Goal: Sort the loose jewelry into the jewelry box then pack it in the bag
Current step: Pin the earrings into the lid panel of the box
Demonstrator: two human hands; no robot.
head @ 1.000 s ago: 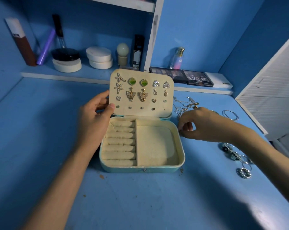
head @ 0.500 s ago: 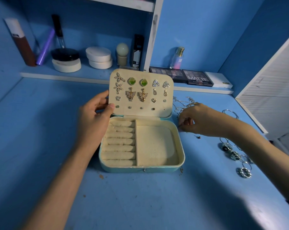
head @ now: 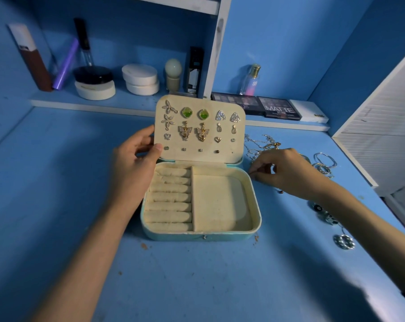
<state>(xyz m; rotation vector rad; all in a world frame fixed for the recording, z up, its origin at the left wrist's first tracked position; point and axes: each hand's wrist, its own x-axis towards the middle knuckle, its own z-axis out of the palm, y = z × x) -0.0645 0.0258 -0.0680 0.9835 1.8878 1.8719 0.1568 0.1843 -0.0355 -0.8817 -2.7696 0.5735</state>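
**Lid pinched, right hand unclear**

The left hand (head: 132, 168) pinched the raised lid (head: 204, 156) at its left edge, thumb on the lining. The right hand (head: 287, 170) curled just beside the jewelry box (head: 257, 205); whether it held anything could not be told. Chains (head: 262, 141) and rings (head: 344, 241) lay nearby on the table (head: 197, 275).

On the shelf (head: 64, 98) at eleven o'clock, a black-lidded jar (head: 92, 75) sits on a white compact (head: 95, 89), two stacked white compacts (head: 140, 80) just beside. At one o'clock, a perfume bottle (head: 249, 81) stands behind a MATTE eyeshadow palette (head: 279, 109).
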